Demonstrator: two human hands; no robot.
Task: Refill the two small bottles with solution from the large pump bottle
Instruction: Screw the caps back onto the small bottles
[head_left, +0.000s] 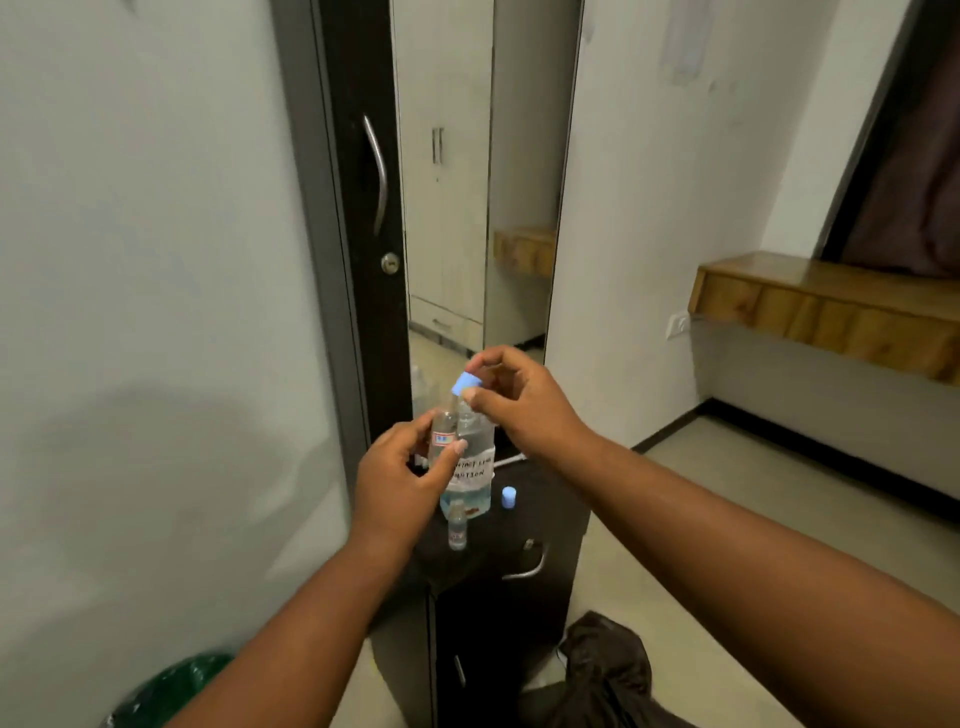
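Note:
My left hand (400, 480) holds a small clear bottle (443, 434) with a red and blue label, lifted in front of me. My right hand (519, 400) pinches its blue cap (466, 385) at the top of that bottle. Behind them stands the large clear bottle (474, 470) with a handwritten white label, on a dark cabinet top (540, 499). Its pump is hidden by my hands. A second small bottle (457, 525) stands uncapped in front of the large one. Its loose blue cap (509, 496) lies to the right.
A tall mirror (483, 182) rises behind the cabinet, beside a black door with a metal handle (378, 171). A wooden shelf (831, 306) juts from the right wall. A dark bag (608, 670) lies on the floor and a green bag (176, 691) sits lower left.

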